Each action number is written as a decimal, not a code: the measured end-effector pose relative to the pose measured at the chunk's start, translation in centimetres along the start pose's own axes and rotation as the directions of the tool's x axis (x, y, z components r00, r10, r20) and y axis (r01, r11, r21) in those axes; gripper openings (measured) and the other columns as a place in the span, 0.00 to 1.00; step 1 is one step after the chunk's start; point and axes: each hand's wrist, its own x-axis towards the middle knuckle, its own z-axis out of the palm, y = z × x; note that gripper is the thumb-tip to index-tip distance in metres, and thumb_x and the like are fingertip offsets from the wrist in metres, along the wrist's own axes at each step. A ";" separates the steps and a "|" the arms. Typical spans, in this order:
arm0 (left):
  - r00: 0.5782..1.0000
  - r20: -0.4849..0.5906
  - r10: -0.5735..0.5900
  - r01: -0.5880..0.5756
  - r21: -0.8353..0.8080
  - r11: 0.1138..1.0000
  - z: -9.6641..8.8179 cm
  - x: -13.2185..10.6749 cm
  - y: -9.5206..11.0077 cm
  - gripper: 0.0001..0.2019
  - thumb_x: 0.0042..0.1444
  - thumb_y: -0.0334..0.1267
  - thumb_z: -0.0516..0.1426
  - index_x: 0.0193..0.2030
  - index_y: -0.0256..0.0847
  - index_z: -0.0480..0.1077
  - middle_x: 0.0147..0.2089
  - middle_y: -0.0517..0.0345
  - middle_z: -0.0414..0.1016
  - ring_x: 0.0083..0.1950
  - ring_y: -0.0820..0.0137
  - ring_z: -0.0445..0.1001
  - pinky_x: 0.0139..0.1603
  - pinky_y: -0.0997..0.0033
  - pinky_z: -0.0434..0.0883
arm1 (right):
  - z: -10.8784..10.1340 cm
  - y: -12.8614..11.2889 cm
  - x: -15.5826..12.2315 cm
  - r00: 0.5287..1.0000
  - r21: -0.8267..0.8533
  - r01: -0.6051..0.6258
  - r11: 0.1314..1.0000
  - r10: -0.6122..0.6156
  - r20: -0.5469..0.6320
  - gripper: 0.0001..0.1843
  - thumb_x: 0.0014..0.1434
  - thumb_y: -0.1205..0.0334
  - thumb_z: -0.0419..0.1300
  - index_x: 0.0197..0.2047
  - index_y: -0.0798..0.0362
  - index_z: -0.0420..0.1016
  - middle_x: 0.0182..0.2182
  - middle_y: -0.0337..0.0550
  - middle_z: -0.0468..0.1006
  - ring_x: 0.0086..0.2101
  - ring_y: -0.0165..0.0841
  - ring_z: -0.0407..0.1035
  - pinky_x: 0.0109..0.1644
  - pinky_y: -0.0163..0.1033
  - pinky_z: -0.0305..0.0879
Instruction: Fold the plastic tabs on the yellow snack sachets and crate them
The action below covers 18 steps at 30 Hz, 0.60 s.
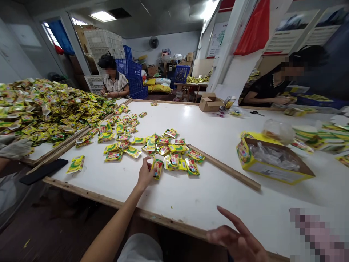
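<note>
My left hand (145, 174) reaches over the white table, its thumb and fingers closed on the left edge of a small yellow and green carton (157, 168). That carton is tilted up, with a pale flap at its top. Right beside it lies a loose pile of similar small cartons (172, 160), some with flaps standing open. My right hand (240, 236) is above the table's near edge at the lower right, fingers spread, with nothing in it. A lone carton (76, 164) rests to the left, apart from the pile.
A wooden strip (226, 167) lies right of the pile. Beyond it stands an open yellow display box (275, 158) holding clear plastic. A large heap of packets (51, 109) covers the left table. A black phone-like slab (43, 171) overhangs the edge. Co-workers sit at the far side; a gloved hand (16, 147) shows left.
</note>
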 end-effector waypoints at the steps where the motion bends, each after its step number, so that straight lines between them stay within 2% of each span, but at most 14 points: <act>1: 1.000 0.022 0.000 0.001 -0.058 0.998 0.0 -1.3 0.4 0.21 0.54 0.39 0.57 0.54 0.45 0.56 0.33 0.62 0.67 0.33 0.69 0.72 0.35 0.70 0.70 | 1.7 0.1 0.8 1.000 0.065 0.001 0.998 -0.003 0.025 0.29 0.58 0.40 0.56 0.57 0.48 0.70 0.27 0.47 0.80 0.30 0.42 0.76 0.39 0.49 0.74; 3: 0.995 0.093 0.020 0.004 -0.253 0.967 0.3 -4.0 1.5 0.21 0.57 0.40 0.55 0.55 0.46 0.54 0.33 0.63 0.66 0.33 0.71 0.71 0.33 0.74 0.69 | 4.4 1.0 2.8 0.996 0.071 0.068 0.995 -0.063 -0.066 0.25 0.58 0.43 0.58 0.53 0.48 0.71 0.29 0.46 0.79 0.32 0.40 0.75 0.43 0.49 0.72; 5: 0.983 0.173 0.068 0.006 -0.395 0.919 0.8 -6.6 2.7 0.21 0.58 0.39 0.55 0.56 0.47 0.54 0.35 0.62 0.64 0.36 0.72 0.70 0.33 0.76 0.69 | 6.2 2.5 4.6 0.981 -0.017 0.124 0.992 -0.125 -0.146 0.21 0.57 0.48 0.62 0.50 0.48 0.71 0.39 0.48 0.79 0.39 0.40 0.75 0.48 0.48 0.71; 8: 0.944 0.301 0.134 0.023 -0.466 0.885 1.8 -9.7 4.1 0.20 0.60 0.38 0.54 0.58 0.49 0.55 0.39 0.60 0.64 0.39 0.72 0.71 0.37 0.75 0.71 | 7.9 4.8 5.9 0.973 -0.061 0.177 0.982 -0.184 -0.139 0.23 0.57 0.51 0.62 0.55 0.46 0.67 0.52 0.49 0.73 0.47 0.39 0.72 0.50 0.45 0.71; 11: 0.902 0.403 0.158 0.059 -0.476 0.877 2.5 -11.5 4.4 0.21 0.60 0.38 0.55 0.59 0.50 0.57 0.45 0.57 0.64 0.41 0.71 0.72 0.39 0.72 0.73 | 8.4 6.3 5.4 0.969 -0.090 0.193 0.977 -0.204 -0.137 0.22 0.59 0.54 0.60 0.55 0.47 0.66 0.50 0.48 0.74 0.46 0.38 0.73 0.48 0.43 0.72; 14: 0.871 0.464 0.164 0.082 -0.466 0.881 2.5 -12.1 4.4 0.21 0.60 0.38 0.55 0.60 0.50 0.59 0.49 0.54 0.65 0.42 0.70 0.73 0.42 0.69 0.74 | 8.1 6.8 4.7 0.968 -0.121 0.188 0.975 -0.205 -0.146 0.18 0.59 0.56 0.60 0.52 0.48 0.68 0.48 0.48 0.76 0.44 0.38 0.74 0.47 0.42 0.72; 18: 0.843 0.510 0.170 0.061 -0.405 0.912 2.4 -11.6 4.7 0.12 0.59 0.39 0.56 0.50 0.44 0.69 0.48 0.52 0.72 0.42 0.67 0.75 0.43 0.68 0.74 | 7.1 6.8 4.9 0.977 -0.198 0.171 0.965 -0.193 -0.095 0.14 0.59 0.55 0.59 0.47 0.50 0.72 0.44 0.47 0.78 0.43 0.38 0.73 0.47 0.41 0.71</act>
